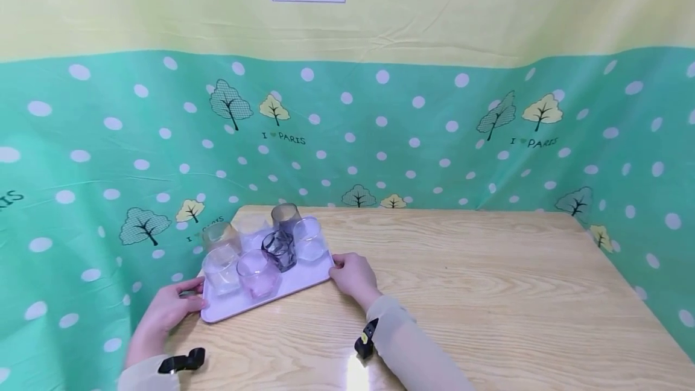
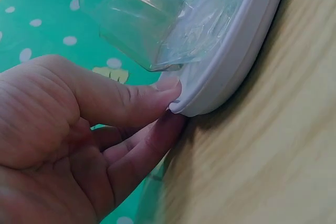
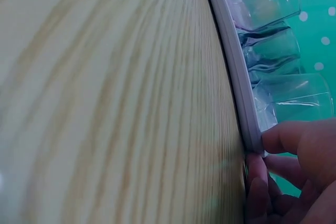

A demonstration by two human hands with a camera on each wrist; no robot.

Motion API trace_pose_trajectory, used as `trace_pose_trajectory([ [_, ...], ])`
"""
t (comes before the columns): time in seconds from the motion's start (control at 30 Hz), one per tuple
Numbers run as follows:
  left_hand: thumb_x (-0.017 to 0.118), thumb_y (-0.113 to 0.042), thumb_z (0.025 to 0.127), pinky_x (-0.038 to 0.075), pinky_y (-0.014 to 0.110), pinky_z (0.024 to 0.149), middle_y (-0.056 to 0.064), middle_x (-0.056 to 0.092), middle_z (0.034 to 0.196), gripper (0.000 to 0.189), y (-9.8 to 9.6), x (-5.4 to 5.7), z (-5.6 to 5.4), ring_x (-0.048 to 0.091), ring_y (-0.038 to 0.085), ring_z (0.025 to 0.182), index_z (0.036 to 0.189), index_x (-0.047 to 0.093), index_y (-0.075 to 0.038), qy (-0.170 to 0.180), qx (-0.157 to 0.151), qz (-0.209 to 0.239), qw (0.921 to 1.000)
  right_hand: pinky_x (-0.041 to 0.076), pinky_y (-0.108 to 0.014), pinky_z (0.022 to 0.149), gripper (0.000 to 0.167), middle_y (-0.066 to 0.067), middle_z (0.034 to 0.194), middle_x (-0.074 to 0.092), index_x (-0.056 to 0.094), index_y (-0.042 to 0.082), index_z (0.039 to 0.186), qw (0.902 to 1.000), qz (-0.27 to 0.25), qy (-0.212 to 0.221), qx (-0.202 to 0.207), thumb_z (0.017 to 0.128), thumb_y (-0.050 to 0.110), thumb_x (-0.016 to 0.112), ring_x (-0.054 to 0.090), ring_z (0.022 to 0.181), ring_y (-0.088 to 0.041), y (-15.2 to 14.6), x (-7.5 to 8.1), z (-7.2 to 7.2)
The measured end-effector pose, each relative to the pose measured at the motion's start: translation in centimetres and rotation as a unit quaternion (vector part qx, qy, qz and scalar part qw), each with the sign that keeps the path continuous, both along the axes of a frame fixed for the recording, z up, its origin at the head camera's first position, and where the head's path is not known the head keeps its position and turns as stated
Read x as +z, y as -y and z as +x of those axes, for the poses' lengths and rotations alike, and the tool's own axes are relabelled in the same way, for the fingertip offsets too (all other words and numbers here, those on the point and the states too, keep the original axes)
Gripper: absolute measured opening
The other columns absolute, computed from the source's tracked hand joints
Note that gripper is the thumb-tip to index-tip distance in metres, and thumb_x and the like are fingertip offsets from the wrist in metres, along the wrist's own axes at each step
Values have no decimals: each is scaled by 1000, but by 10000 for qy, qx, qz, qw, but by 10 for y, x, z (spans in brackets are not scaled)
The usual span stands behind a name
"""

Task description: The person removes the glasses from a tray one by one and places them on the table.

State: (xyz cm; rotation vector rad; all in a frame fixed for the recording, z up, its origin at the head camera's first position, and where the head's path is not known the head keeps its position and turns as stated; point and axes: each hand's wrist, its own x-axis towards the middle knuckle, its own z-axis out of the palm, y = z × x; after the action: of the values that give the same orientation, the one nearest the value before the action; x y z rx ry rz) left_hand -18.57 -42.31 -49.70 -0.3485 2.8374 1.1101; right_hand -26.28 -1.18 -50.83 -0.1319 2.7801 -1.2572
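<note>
A white tray (image 1: 239,308) with rounded corners lies aslant at the table's left side, bearing several glasses. Among them are a pinkish glass (image 1: 259,276) and a clear glass (image 1: 222,270) at the front, a dark grey glass (image 1: 279,251) and another clear glass (image 1: 310,240) to the right. A smoky glass (image 1: 285,216) and an amber-tinted glass (image 1: 219,235) stand behind. My left hand (image 1: 169,308) pinches the tray's left end, thumb on the rim (image 2: 191,100) and fingers beneath. At the right end my right hand (image 1: 355,276) pinches the rim (image 3: 251,124) the same way.
The wooden table (image 1: 461,294) stretches to the right and front of the tray. A green dotted curtain (image 1: 402,137) hangs along the back and both sides, close to the tray's left end. Black straps (image 1: 181,361) are on both wrists.
</note>
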Motion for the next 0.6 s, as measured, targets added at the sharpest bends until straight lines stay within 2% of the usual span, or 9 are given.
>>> trace_pose_trajectory([
  [0.17,86,-12,86,49,54,100,22,75,118,76,-18,0,-14,68,34,108,151,52,9,-106,-149,69,9998,48,-34,70,45,6,92,70,74,12,137,10000,-85,-12,13,93,21,74,58,76,-14,-19,-5,-3],
  [0.37,82,-4,88,50,23,83,22,73,122,69,-42,-6,-34,68,16,95,150,54,9,-351,-155,470,9982,49,-32,66,53,4,83,66,69,7,143,9993,-378,7,67,91,18,74,59,69,-13,-49,-8,-3],
  [0.47,81,-3,89,48,18,81,23,73,124,65,-55,-11,-45,68,13,95,148,57,9,-481,-161,630,9967,51,-29,61,57,2,80,69,65,4,146,9971,-731,187,57,91,14,74,63,64,-13,-65,-10,-2],
  [0.6,81,-2,91,47,17,83,23,74,123,58,-75,-16,-60,69,14,97,145,60,8,-612,-100,770,9951,50,-25,51,60,-3,75,70,59,2,150,9909,-1265,457,-42,93,11,73,65,57,-15,-85,-11,0],
])
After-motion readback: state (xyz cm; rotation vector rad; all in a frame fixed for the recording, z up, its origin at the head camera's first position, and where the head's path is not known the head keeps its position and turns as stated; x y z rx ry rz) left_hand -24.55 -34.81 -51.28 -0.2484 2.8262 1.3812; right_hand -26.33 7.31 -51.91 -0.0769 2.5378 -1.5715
